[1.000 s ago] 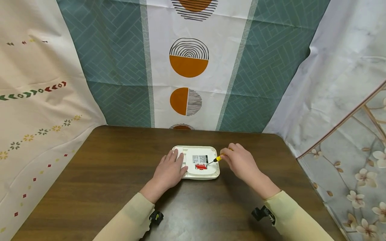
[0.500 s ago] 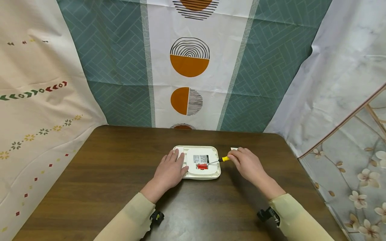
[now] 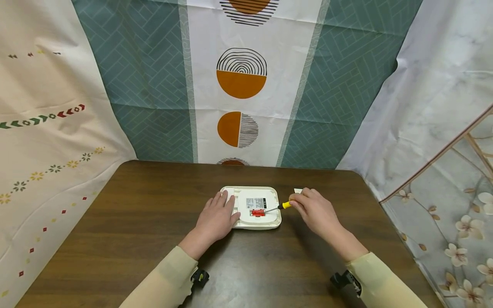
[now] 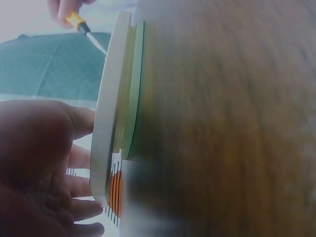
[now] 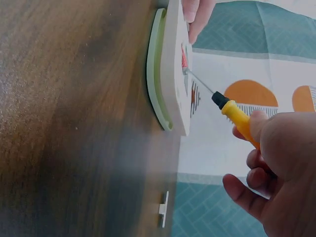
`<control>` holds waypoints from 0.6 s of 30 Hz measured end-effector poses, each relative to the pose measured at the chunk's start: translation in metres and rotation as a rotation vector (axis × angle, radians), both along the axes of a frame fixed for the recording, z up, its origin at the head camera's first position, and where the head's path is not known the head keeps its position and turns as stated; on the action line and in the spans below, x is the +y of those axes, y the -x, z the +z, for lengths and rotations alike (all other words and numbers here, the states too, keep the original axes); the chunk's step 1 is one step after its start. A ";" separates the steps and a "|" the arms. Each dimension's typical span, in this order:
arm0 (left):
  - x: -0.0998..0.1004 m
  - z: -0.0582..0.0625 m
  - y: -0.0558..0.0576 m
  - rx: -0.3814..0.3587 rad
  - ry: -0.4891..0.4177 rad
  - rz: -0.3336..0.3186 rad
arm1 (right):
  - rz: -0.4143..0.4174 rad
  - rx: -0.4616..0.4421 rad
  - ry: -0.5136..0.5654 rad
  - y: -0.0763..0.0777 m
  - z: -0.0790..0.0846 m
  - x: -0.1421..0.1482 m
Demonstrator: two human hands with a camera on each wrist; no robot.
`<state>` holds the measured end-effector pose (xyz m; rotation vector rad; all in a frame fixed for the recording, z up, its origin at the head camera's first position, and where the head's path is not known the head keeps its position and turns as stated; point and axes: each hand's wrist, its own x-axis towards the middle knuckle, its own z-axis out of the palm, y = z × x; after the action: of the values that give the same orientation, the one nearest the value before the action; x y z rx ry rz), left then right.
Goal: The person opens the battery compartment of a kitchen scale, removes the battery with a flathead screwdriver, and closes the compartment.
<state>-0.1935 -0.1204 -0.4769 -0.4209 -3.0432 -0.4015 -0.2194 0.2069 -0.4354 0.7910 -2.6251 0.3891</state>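
Observation:
A white flat device (image 3: 271, 197) with rounded corners lies on the table, underside up, showing a printed label and an open battery compartment. Red batteries (image 3: 257, 212) sit in that compartment. My left hand (image 3: 217, 216) rests on the device's left end, fingers spread and fairly straight. In my right hand (image 3: 316, 214) I grip a screwdriver (image 3: 285, 205) by its yellow handle; its thin shaft slants down leftward. The right wrist view has the tip right at the end of the red battery (image 5: 184, 60). A pale green layer (image 5: 154, 74) shows beneath the device's white body.
A small white piece (image 5: 163, 209), like a battery cover, lies on the brown wooden table (image 3: 154, 239) just beyond my right hand. Patterned cloths (image 3: 239, 137) hang behind the table and at both sides. A black camera is worn at each wrist.
My right hand has shifted a little right, lowering the screwdriver handle to a flatter slant, and the small white piece behind it has come into view. My left hand has stayed put.

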 end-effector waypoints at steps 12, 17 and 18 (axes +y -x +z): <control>0.001 0.001 -0.001 -0.006 -0.003 0.002 | 0.096 0.155 -0.040 -0.005 0.001 -0.004; 0.000 0.000 0.000 0.000 -0.006 0.002 | 0.123 0.188 -0.062 -0.005 0.004 -0.008; 0.000 0.000 0.000 0.000 -0.006 0.002 | 0.124 0.188 -0.067 -0.005 0.005 -0.009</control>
<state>-0.1938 -0.1200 -0.4769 -0.4180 -3.0408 -0.4110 -0.2141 0.1974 -0.4302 0.9657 -2.4326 0.2476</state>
